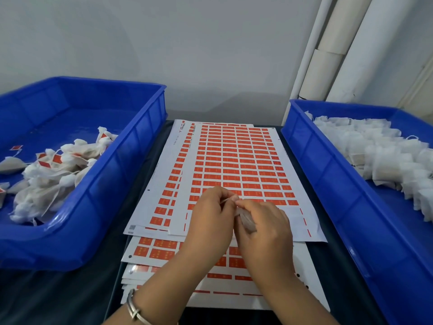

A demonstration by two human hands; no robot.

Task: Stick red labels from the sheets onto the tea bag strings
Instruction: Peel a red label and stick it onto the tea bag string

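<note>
Both hands point(236, 214) pinch a tea bag point(246, 220) above the label sheets point(234, 160).

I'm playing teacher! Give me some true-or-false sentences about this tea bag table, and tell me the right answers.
1. Both trays are blue. True: left tray, right tray.
2. The left tray's bags have red labels. True.
3. The right tray is empty. False: it holds plain white bags.
4. The sheets lie between the trays. True.
5. The hands are far apart. False: the left hand and right hand meet, pinching a string.
</note>
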